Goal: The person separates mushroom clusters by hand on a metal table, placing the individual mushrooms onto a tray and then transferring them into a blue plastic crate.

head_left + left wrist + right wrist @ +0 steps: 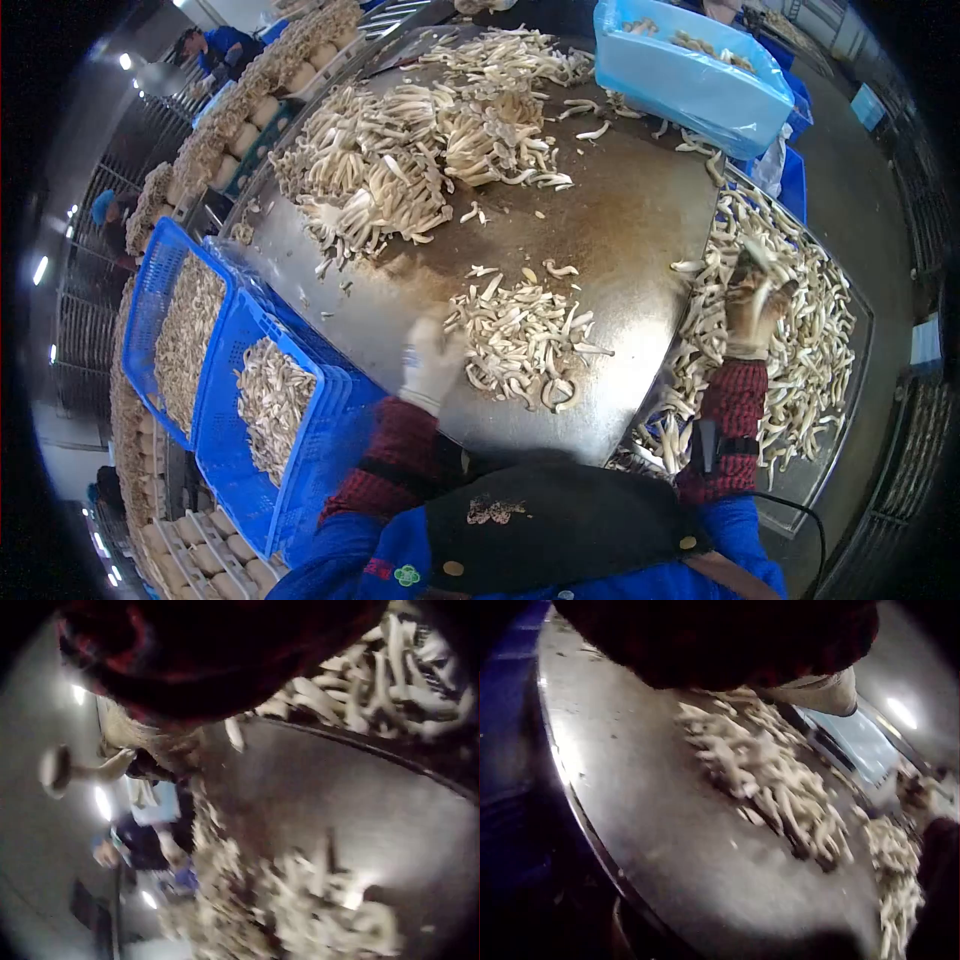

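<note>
Black apron cloth (560, 520) is being seen nearest the head camera, flanked by blue sleeves and red-and-black knitted cuffs. Beyond it, a metal bench (620, 240) is being covered in part by clustered mushrooms (390, 150) toward its far left and by a small loose pile (520, 335) at its near edge. Just beside the left side of that pile, the white-gloved left hand (432, 362) is being held low over the bench; it is being blurred, so whether its fingers are released or clenched cannot be told. Over the heap of loose mushrooms (815, 350) on the right, a single mushroom (56, 771) is being gripped by the brown-gloved right hand (755, 305), its cap and part of its stem being left exposed past the fingers. Loose mushrooms are also being held in blue baskets (210, 410) at the left, and a light-blue lined bin (690, 90) is being supported at the far right corner of the bench.
</note>
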`<action>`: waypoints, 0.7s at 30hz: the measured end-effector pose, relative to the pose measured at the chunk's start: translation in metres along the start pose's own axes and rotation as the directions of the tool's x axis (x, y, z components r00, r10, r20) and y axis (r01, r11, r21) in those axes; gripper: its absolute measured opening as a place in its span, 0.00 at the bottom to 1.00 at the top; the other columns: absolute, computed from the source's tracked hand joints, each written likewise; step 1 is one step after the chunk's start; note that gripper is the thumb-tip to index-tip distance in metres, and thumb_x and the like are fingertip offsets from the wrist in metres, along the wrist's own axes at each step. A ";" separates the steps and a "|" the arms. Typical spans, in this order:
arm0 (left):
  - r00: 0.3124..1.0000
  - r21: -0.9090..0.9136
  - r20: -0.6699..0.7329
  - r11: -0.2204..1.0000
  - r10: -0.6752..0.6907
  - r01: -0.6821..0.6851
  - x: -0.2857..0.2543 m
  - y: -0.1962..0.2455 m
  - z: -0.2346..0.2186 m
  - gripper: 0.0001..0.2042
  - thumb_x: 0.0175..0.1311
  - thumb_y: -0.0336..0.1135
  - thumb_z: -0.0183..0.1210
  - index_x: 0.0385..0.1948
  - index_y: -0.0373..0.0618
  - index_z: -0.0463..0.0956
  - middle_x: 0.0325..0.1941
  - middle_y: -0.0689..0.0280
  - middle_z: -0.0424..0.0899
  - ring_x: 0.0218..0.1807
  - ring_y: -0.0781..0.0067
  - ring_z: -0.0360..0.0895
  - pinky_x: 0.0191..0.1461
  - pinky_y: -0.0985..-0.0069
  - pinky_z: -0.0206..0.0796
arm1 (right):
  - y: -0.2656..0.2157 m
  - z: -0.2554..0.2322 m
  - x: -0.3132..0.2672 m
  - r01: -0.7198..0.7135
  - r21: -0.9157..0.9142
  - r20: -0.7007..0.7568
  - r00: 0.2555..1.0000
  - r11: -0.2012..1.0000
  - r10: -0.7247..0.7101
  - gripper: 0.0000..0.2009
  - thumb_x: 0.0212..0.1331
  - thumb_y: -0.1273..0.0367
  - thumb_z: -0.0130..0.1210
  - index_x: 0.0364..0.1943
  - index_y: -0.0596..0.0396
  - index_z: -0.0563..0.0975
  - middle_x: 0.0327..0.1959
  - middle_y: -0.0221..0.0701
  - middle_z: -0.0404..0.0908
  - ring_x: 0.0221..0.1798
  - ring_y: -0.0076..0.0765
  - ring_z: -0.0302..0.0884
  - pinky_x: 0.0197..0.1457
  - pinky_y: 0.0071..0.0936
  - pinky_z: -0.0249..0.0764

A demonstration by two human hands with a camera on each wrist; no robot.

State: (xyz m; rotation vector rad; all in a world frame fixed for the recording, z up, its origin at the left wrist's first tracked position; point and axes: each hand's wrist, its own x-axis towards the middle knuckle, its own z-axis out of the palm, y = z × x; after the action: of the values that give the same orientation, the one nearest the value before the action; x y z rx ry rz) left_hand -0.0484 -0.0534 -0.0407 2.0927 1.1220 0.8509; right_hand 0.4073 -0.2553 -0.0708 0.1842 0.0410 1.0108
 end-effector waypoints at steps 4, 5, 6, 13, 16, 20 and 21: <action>0.981 0.219 -0.142 0.962 -0.135 0.165 0.007 -0.091 -0.006 0.27 0.55 0.37 0.60 0.58 0.39 0.67 0.59 0.50 0.71 0.62 0.48 0.66 0.67 0.59 0.57 | 0.056 -0.035 0.004 0.017 -0.847 -0.194 0.920 0.531 -0.339 0.27 0.68 0.53 0.43 0.62 0.58 0.65 0.60 0.43 0.69 0.59 0.45 0.71 0.65 0.40 0.66; 0.990 0.470 -0.068 0.872 -0.121 0.139 0.012 -0.086 -0.004 0.29 0.56 0.40 0.59 0.60 0.40 0.63 0.62 0.50 0.67 0.65 0.48 0.63 0.69 0.55 0.50 | 0.091 -0.047 -0.009 -0.183 -0.899 -0.277 0.941 0.398 -0.194 0.24 0.67 0.55 0.45 0.60 0.58 0.67 0.61 0.42 0.69 0.60 0.46 0.69 0.66 0.41 0.65; 0.989 0.687 0.029 0.722 -0.142 0.083 0.011 -0.086 0.000 0.31 0.58 0.43 0.58 0.63 0.40 0.60 0.65 0.50 0.64 0.68 0.48 0.59 0.72 0.51 0.43 | 0.121 -0.060 -0.012 -0.035 -0.991 -0.008 0.979 -0.127 -0.205 0.20 0.64 0.60 0.50 0.55 0.58 0.71 0.59 0.41 0.71 0.59 0.45 0.70 0.65 0.40 0.66; 0.991 0.393 0.130 0.920 -0.042 -0.013 0.061 -0.109 0.037 0.32 0.60 0.47 0.54 0.66 0.44 0.57 0.69 0.56 0.62 0.72 0.52 0.54 0.73 0.47 0.34 | 0.183 -0.013 -0.018 0.117 -0.805 -0.031 0.971 -0.582 0.239 0.11 0.47 0.77 0.58 0.36 0.54 0.83 0.37 0.36 0.81 0.45 0.41 0.76 0.50 0.31 0.72; 0.972 0.441 0.231 0.895 -0.038 -0.070 0.072 -0.093 0.038 0.30 0.62 0.46 0.52 0.66 0.48 0.58 0.69 0.58 0.63 0.72 0.53 0.54 0.74 0.47 0.34 | 0.165 -0.014 -0.049 0.468 -0.591 -0.077 0.779 -0.657 0.623 0.12 0.44 0.79 0.58 0.36 0.51 0.82 0.31 0.32 0.78 0.34 0.34 0.77 0.38 0.30 0.77; 0.953 0.426 0.302 0.892 0.021 -0.155 0.084 -0.081 0.054 0.28 0.63 0.46 0.51 0.64 0.48 0.61 0.68 0.58 0.65 0.71 0.52 0.56 0.74 0.46 0.35 | 0.191 -0.024 -0.099 0.476 -0.511 -0.278 0.696 -0.716 0.662 0.16 0.47 0.66 0.63 0.44 0.41 0.81 0.27 0.29 0.75 0.31 0.34 0.76 0.34 0.34 0.73; 0.911 0.442 0.409 0.884 -0.047 -0.152 0.090 -0.075 0.064 0.28 0.63 0.46 0.50 0.65 0.48 0.60 0.68 0.58 0.65 0.71 0.52 0.56 0.74 0.46 0.35 | 0.194 -0.031 -0.102 0.478 -0.516 -0.235 0.719 -0.711 0.654 0.16 0.48 0.66 0.62 0.45 0.41 0.81 0.27 0.28 0.75 0.31 0.34 0.76 0.33 0.34 0.72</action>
State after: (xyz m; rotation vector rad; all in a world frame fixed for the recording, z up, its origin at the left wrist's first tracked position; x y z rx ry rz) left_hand 0.0040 0.0452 -0.1135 2.5462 1.1107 0.1317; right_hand 0.1871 -0.2368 -0.0727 -1.7312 -2.0508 0.7727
